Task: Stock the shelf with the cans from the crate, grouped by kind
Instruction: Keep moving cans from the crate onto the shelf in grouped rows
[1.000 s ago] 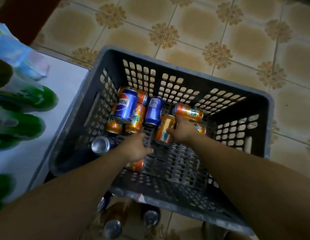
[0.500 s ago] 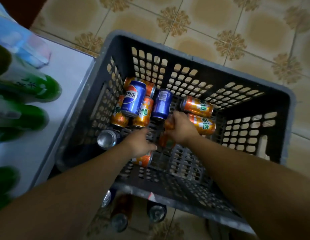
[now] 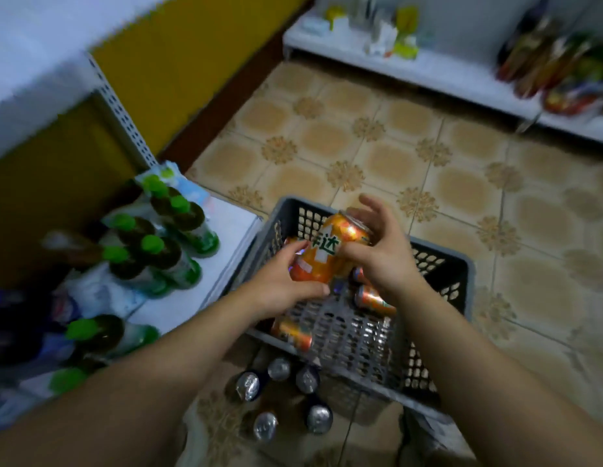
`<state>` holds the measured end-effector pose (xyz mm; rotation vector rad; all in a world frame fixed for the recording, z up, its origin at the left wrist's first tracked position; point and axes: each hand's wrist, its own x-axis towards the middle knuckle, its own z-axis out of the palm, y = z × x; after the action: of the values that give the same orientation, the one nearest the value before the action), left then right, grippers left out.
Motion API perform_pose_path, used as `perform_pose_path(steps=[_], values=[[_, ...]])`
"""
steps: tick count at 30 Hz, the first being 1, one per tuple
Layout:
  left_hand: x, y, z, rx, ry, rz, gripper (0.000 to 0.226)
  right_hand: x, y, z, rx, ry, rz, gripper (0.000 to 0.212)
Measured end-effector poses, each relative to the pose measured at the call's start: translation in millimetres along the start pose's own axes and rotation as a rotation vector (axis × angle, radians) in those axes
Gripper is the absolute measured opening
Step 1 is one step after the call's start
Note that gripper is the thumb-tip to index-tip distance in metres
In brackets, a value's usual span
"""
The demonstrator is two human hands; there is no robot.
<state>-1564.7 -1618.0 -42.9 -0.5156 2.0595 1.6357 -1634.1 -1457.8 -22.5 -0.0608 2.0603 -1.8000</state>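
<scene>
Orange can (image 3: 330, 254): one, possibly two pressed together (cannot be told), held tilted just above the crate (image 3: 462, 284). Its lower end is gripped by the left hand (image 3: 283, 284), fingers curled beneath. Its upper end is pinched by the right hand (image 3: 384, 254) between thumb and fingers, the forefinger spread clear.

Progress, as judged: partway. No can is seen placed on the shelf (image 3: 226, 237) left of the crate, and the held can is not yet set down.

Counts:
- Inside the crate: loose cans (image 3: 374, 299), orange, three seen lying. A blue glint under the hands is not counted.
- On the near side of the crate: upright cans (image 3: 279, 369), five silver tops. Their kind cannot be read, and whether they are already stocked cannot be told.
- Left of the crate, on the shelf: bottles (image 3: 151, 244), about seven green caps counted.
</scene>
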Motion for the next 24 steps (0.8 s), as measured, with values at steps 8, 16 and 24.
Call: perform_pose_path(steps=[8,16,24], values=[[-167.2,102.7,-51.6,0.018,0.401,0.32,0.077,-86.0,-165.0,59.8,0.124,-0.166,-0.178,0.062],[-318.4,104.4,-120.4,0.14,0.701,0.377,0.078,-163.6,-264.6,148.7,-0.026,-0.324,-0.439,0.07],[-461.3,18.3,-194.2,0.559,1.008,-0.142,0.073,-234.5,-297.1,269.8,-0.144,-0.635,-0.604,0.074]])
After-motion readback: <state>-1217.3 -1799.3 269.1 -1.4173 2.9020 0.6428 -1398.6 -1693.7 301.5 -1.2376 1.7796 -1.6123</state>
